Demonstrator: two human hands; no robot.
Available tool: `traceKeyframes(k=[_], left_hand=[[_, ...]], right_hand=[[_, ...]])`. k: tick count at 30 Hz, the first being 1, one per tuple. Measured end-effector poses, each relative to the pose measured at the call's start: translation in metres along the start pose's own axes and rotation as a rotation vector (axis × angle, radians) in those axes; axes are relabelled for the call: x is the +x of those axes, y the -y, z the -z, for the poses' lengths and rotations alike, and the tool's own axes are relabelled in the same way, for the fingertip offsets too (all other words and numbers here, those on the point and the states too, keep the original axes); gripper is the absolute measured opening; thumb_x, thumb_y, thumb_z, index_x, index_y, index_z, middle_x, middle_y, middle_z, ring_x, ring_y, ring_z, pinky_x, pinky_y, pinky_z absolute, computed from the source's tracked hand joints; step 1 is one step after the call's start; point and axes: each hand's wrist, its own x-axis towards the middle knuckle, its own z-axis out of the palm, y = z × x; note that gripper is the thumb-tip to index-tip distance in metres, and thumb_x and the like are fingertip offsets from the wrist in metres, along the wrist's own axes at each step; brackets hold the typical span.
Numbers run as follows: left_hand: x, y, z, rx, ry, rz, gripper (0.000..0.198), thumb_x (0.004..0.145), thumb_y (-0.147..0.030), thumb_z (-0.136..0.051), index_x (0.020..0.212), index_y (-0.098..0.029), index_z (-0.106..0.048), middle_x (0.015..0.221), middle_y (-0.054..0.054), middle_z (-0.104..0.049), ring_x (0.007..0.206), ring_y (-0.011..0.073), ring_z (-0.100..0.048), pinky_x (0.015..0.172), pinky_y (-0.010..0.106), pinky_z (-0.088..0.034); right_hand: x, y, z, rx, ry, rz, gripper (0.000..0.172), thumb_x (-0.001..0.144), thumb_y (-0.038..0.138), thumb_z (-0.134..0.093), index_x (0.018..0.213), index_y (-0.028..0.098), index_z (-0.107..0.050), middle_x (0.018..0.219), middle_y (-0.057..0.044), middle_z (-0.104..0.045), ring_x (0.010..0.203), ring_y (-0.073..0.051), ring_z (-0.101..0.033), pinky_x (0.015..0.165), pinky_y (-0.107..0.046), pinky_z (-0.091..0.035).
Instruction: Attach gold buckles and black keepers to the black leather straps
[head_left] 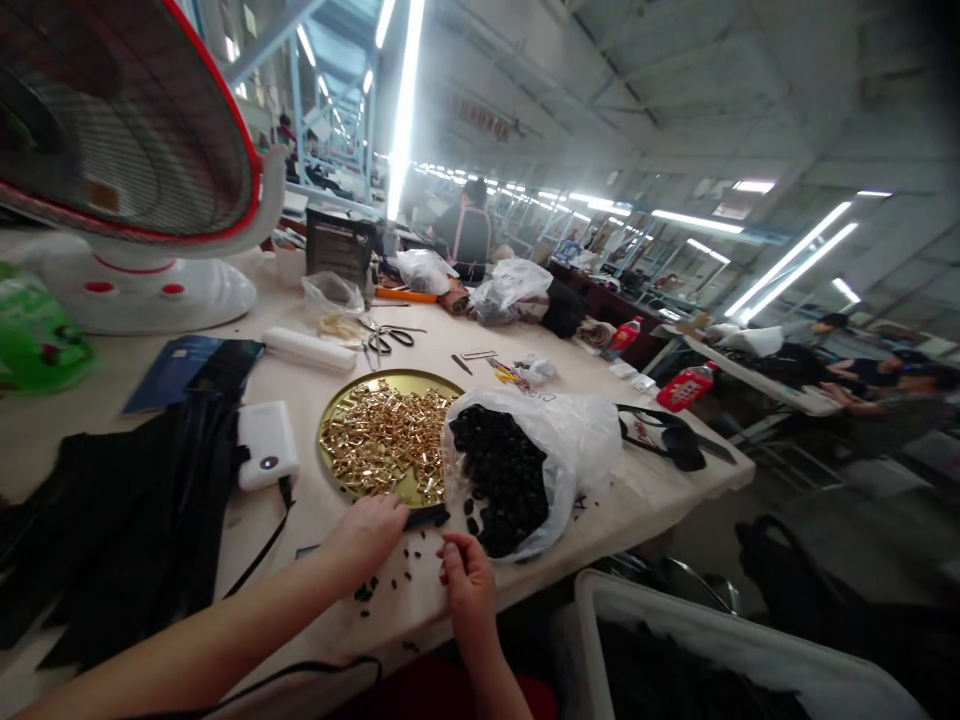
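Observation:
A round gold tray (415, 490) heaped with small shiny gold metal fittings (386, 430) stands in the middle of the table. At its front edge my left hand (369, 532) is closed on a short black strip (427, 516), which sticks out to the right of the fingers. Just to the right, my right hand (466, 578) is raised in a pinch, apart from the strip; whatever is between its fingertips is too small to make out. Beside the tray an open white plastic bag (559, 480) spills small black pieces (499, 470).
A white-and-red fan (135, 290), black strips of material (127, 500) and a white corded device (268, 445) occupy the left. Scissors (390, 338) lie behind the tray. A white bin (592, 620) stands below the table's right edge. People (892, 375) sit farther right.

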Motion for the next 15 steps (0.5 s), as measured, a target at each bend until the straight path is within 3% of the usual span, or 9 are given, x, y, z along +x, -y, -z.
traceKeyframes(k=[4, 7, 9, 11, 13, 15], left_hand=[[-0.002, 0.005, 0.009, -0.104, 0.009, 0.064, 0.027, 0.074, -0.005, -0.039, 0.081, -0.014, -0.064, 0.085, 0.014, -0.066, 0.085, 0.0274, -0.06, 0.077, 0.04, -0.044], [-0.005, 0.007, 0.022, -0.22, 0.018, 0.115, 0.025, 0.078, -0.014, -0.039, 0.087, -0.015, -0.063, 0.088, 0.011, -0.068, 0.084, 0.0247, -0.062, 0.075, 0.036, -0.045], [-0.009, 0.005, 0.032, -0.382, 0.06, 0.163, 0.023, 0.079, -0.022, -0.041, 0.087, -0.018, -0.063, 0.084, 0.004, -0.069, 0.078, 0.0195, -0.063, 0.069, 0.027, -0.047], [-0.016, 0.001, 0.041, -0.729, 0.138, 0.313, 0.02, 0.077, -0.03, -0.047, 0.086, -0.02, -0.062, 0.075, -0.001, -0.068, 0.068, 0.0155, -0.062, 0.06, 0.022, -0.047], [-0.023, -0.003, 0.047, -1.15, 0.202, 0.494, 0.021, 0.071, -0.034, -0.055, 0.084, -0.019, -0.062, 0.066, -0.004, -0.064, 0.06, 0.0129, -0.059, 0.054, 0.02, -0.043], [-0.029, -0.005, 0.048, -1.428, 0.224, 0.583, 0.024, 0.066, -0.036, -0.063, 0.082, -0.019, -0.063, 0.063, -0.005, -0.061, 0.056, 0.0107, -0.055, 0.051, 0.019, -0.04]], right_hand=[[0.004, 0.008, 0.004, 0.04, -0.006, 0.009, 0.023, 0.079, 0.037, -0.05, 0.087, 0.017, -0.059, 0.066, 0.0, -0.059, 0.048, -0.01, -0.05, 0.048, -0.023, -0.043], [0.015, 0.022, 0.017, -0.044, -0.032, 0.073, 0.021, 0.08, 0.032, -0.048, 0.09, 0.017, -0.058, 0.068, -0.001, -0.06, 0.052, -0.011, -0.053, 0.05, -0.023, -0.045], [0.024, 0.033, 0.024, -0.238, 0.012, 0.183, 0.017, 0.081, 0.026, -0.047, 0.089, 0.018, -0.059, 0.075, -0.003, -0.061, 0.064, -0.014, -0.058, 0.06, -0.025, -0.047], [0.032, 0.044, 0.025, -0.553, 0.124, 0.305, 0.015, 0.081, 0.02, -0.047, 0.087, 0.019, -0.061, 0.08, -0.004, -0.062, 0.074, -0.016, -0.059, 0.067, -0.026, -0.045], [0.038, 0.05, 0.018, -0.906, 0.224, 0.371, 0.011, 0.079, 0.018, -0.052, 0.082, 0.02, -0.062, 0.081, -0.005, -0.062, 0.073, -0.018, -0.059, 0.065, -0.028, -0.043], [0.041, 0.051, 0.008, -1.172, 0.256, 0.387, 0.005, 0.077, 0.021, -0.057, 0.078, 0.019, -0.061, 0.079, -0.006, -0.062, 0.07, -0.02, -0.059, 0.061, -0.029, -0.041]])
